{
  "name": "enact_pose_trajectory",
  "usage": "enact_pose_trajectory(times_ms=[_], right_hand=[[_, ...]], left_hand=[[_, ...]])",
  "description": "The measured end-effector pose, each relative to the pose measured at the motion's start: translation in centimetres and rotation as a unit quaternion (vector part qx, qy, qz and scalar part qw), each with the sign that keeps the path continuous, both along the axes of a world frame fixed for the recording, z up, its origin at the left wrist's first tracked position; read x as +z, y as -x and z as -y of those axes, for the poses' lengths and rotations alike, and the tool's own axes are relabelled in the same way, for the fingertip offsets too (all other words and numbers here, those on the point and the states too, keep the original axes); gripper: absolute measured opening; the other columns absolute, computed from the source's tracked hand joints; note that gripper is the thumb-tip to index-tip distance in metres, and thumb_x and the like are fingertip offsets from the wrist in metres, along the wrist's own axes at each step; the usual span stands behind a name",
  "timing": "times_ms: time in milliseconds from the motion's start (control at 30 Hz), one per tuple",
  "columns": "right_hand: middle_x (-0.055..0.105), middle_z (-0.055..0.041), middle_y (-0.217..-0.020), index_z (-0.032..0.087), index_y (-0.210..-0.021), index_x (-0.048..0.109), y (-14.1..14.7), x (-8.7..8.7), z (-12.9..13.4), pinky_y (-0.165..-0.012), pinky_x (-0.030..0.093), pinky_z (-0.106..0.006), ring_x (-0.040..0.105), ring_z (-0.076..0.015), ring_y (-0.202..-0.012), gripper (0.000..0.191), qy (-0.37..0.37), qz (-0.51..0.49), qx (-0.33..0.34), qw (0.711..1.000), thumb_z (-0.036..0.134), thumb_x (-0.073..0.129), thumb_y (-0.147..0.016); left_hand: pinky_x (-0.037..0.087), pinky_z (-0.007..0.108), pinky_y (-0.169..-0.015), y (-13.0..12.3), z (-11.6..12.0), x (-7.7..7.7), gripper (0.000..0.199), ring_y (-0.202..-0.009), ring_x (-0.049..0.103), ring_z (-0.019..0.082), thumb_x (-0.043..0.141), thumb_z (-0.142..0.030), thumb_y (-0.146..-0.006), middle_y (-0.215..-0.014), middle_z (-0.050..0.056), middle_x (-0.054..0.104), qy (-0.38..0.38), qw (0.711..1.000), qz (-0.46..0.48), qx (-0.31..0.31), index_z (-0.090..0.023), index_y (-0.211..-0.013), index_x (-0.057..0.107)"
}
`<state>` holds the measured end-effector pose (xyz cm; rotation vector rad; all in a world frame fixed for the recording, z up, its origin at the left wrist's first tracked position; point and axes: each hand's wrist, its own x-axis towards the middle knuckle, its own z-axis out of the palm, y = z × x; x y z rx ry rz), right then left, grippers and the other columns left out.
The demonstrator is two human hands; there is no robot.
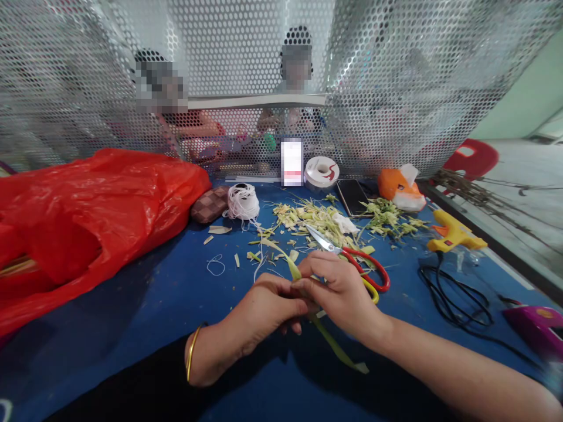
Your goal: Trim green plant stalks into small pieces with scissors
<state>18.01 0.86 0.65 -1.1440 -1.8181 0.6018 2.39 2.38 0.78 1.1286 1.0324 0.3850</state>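
Observation:
My left hand [275,305] and my right hand [336,287] meet over the front of the blue table, both closed on a green leaf strip [336,343]. One end of the strip sticks up past my fingers, while the other hangs down towards me on the right. What my fingertips cover at the middle of the strip is hidden. Right behind my right hand lie scissors with red handles [380,272], their blades pointing away to the left. A second, yellow handle [370,290] shows partly under the hand. White string trails from a ball of string [243,202] towards my hands.
Leaf scraps [308,214] are strewn behind the scissors. A red plastic bag [109,199] fills the left side. At right are a yellow glue gun [455,231], its black cable [453,299] and a purple object [534,328]. A ribbon spool [322,172] stands before the perforated screen; people sit beyond.

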Motion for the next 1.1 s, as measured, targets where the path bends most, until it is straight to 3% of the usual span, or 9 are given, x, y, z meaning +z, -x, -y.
enact_pose_trajectory(times_ms=[67,133,200,267,400,567,900,1100], right_hand=[[0.066,-0.0032,-0.082,0.02,-0.076,0.064,-0.6,0.7,-0.2,-0.078,0.046,-0.033,0.061,-0.0183,-0.084,0.013,-0.06,0.035,-0.013,0.997,0.014,0.057,-0.086],[0.067,-0.0098,-0.108,0.02,-0.099,0.066,-1.3,1.7,-0.2,-0.091,0.043,-0.04,0.058,-0.0243,-0.105,0.014,-0.136,0.068,-0.07,0.986,0.017,0.058,-0.087],[0.068,-0.0078,-0.097,0.02,-0.094,0.066,-2.0,2.6,-0.1,-0.085,0.044,-0.038,0.061,-0.0223,-0.094,0.012,-0.16,0.067,-0.105,0.979,0.019,0.054,-0.091],[0.067,-0.004,-0.079,0.02,-0.079,0.063,-2.3,3.1,0.0,-0.075,0.045,-0.034,0.062,-0.0192,-0.078,0.019,-0.125,0.066,-0.107,0.984,0.022,0.051,-0.094],[0.067,-0.0023,-0.08,0.022,-0.084,0.063,-1.8,2.8,-0.1,-0.072,0.043,-0.032,0.061,-0.0188,-0.076,0.016,-0.04,0.117,-0.036,0.992,0.029,0.053,-0.094],[0.056,0.0022,-0.063,0.021,-0.066,0.051,-0.9,1.6,-0.1,-0.07,0.041,-0.03,0.051,-0.0148,-0.063,0.03,-0.022,0.137,0.009,0.99,0.025,0.049,-0.096],[0.052,0.0007,-0.061,0.02,-0.065,0.05,-0.6,2.3,0.7,-0.072,0.041,-0.034,0.049,-0.0145,-0.059,0.029,-0.069,0.14,0.031,0.987,0.02,0.045,-0.094],[0.053,-0.0007,-0.062,0.02,-0.063,0.048,-0.6,2.6,1.1,-0.066,0.041,-0.033,0.049,-0.0154,-0.061,0.031,-0.05,0.127,0.044,0.99,0.019,0.043,-0.094]], left_hand=[[0.037,0.02,-0.048,0.0,-0.2,0.1,0.023,-0.046,0.052,0.008,0.081,-0.033,-0.061,-0.051,-0.001,0.059,0.031,0.997,0.04,0.057,-0.013,-0.064,0.072],[0.041,0.02,-0.053,0.2,-0.6,0.6,0.026,-0.053,0.056,0.01,0.082,-0.036,-0.062,-0.057,0.002,0.063,0.053,0.989,0.085,0.107,-0.012,-0.068,0.073],[0.044,0.02,-0.058,0.6,-1.1,1.2,0.028,-0.061,0.061,0.011,0.079,-0.038,-0.067,-0.068,0.005,0.069,0.057,0.979,0.133,0.142,-0.011,-0.076,0.075],[0.047,0.021,-0.062,1.1,-1.6,1.9,0.028,-0.067,0.064,0.013,0.077,-0.035,-0.07,-0.078,0.007,0.072,0.059,0.97,0.169,0.163,-0.012,-0.086,0.076],[0.048,0.02,-0.065,1.4,-1.8,2.5,0.025,-0.065,0.063,0.011,0.08,-0.025,-0.066,-0.074,0.007,0.072,0.057,0.96,0.213,0.175,-0.011,-0.087,0.076],[0.05,0.022,-0.067,0.9,-1.4,1.9,0.027,-0.063,0.063,0.01,0.085,-0.019,-0.06,-0.075,0.005,0.07,0.054,0.953,0.224,0.195,-0.01,-0.082,0.074],[0.049,0.025,-0.061,0.7,-1.1,1.6,0.027,-0.055,0.06,0.01,0.087,-0.024,-0.055,-0.065,0.002,0.065,0.035,0.959,0.188,0.21,-0.011,-0.072,0.071],[0.046,0.024,-0.058,0.8,-1.1,1.9,0.025,-0.054,0.059,0.01,0.086,-0.024,-0.055,-0.061,0.002,0.065,0.031,0.963,0.187,0.191,-0.011,-0.068,0.07]])
